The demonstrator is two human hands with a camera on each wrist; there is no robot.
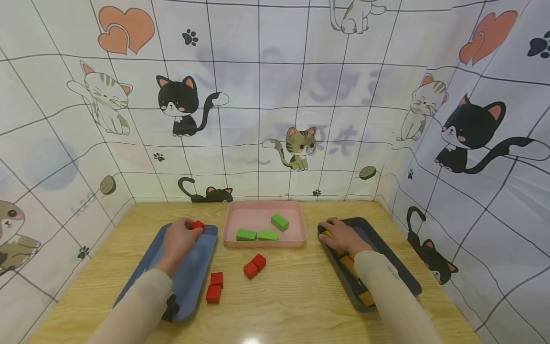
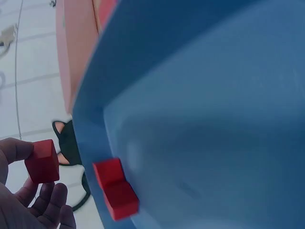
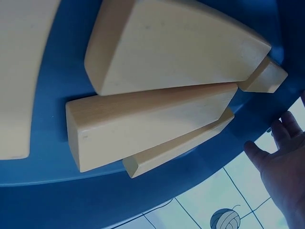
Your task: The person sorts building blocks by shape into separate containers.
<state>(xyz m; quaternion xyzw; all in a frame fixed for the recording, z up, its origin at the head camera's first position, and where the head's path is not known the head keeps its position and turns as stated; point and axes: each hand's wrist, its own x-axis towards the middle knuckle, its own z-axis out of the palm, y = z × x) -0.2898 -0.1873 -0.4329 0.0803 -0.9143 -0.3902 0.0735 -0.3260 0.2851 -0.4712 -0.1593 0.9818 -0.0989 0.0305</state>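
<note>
My left hand is over the far end of the blue tray. Thumb and fingers pinch a red cube, held above the tray's rim in the left wrist view. Two other red cubes lie in the tray against its end wall. On the right, my right hand is at the far left corner of the dark tray, fingers loosely spread and holding nothing. Several yellowish wooden blocks lie in that tray, one of them partly hidden by the fingers.
Between the trays stands a pink tray with three green blocks in it. Red cubes lie on the wooden table in two pairs, one near the middle and one beside the blue tray. Cat-printed cloth surrounds the table.
</note>
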